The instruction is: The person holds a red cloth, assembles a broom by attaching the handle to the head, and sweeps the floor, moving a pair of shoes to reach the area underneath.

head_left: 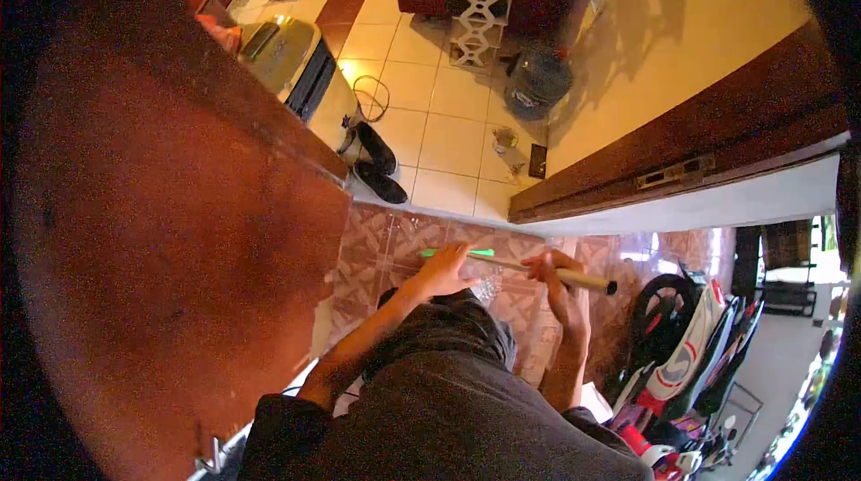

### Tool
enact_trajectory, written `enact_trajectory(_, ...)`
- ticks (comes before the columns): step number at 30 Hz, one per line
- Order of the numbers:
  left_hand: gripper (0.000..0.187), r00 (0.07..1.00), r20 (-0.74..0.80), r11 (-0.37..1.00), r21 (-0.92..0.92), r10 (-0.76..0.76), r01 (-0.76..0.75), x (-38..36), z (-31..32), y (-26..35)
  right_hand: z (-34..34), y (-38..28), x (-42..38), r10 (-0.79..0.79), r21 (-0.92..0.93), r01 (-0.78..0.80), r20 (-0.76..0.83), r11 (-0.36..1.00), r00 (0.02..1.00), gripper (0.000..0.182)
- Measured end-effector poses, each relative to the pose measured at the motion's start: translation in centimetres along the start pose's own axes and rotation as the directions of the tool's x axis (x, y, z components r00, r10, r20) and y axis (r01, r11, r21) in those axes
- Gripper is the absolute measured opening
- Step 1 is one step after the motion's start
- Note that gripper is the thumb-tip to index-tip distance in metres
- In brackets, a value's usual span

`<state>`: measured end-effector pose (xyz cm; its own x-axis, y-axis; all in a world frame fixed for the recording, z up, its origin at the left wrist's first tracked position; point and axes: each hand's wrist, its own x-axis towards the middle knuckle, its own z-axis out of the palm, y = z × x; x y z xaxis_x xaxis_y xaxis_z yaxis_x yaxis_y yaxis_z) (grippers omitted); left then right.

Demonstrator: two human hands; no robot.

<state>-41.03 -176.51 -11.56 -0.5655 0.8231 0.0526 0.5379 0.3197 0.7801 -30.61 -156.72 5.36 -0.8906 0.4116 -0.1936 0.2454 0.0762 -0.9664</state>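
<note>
In the head view, my right hand [554, 276] is closed around a long pole [589, 281] with a thick, pale tan near end and a dark cap. Away from that hand the pole thins and runs left towards a bright green bar [482, 252], low over the patterned tiles. My left hand [441, 272] is beside the pole's thin far part, thumb stretched away from the fingers. Its fingers overlap the green bar in this view, hiding where pole and bar meet. The exact kind of tool does not show.
A raised sill [430, 210] divides the reddish patterned floor from the cream-tiled room. Black shoes [378, 162] lie by the doorway. A brown door [188, 257] fills the left; a door frame [673, 172] borders the right. A motorcycle [680, 360] stands at lower right.
</note>
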Motion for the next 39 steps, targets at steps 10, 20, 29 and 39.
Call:
enact_trajectory(10, 0.047, 0.966, 0.189, 0.913, -0.337, -0.174, 0.230, 6.1, 0.6, -5.8, 5.9, -9.6, -1.1, -0.147, 0.056, 0.152, -0.080, 0.987, 0.986, 0.045)
enact_trajectory(20, 0.034, 0.965, 0.145, 0.955, -0.237, 0.219, -0.181, 15.7, 2.6, -9.2, 13.1, -6.2, -0.7, -0.138, -0.090, 0.106, -0.575, 0.990, 0.806, 0.056)
enact_trajectory(29, 0.033, 0.907, 0.224, 0.933, -0.128, 0.356, -0.335, 26.5, 9.4, -16.6, 14.9, 3.2, 8.5, -0.240, -0.317, 0.012, -0.694, 0.949, 0.679, 0.038)
enact_trajectory(39, 0.017, 0.589, 0.702, 0.866, -0.078, 0.399, -0.494, 30.8, 15.8, -22.4, 11.9, 1.3, 12.6, 0.002, -0.109, -0.192, -0.865, 0.975, 0.501, 0.040)
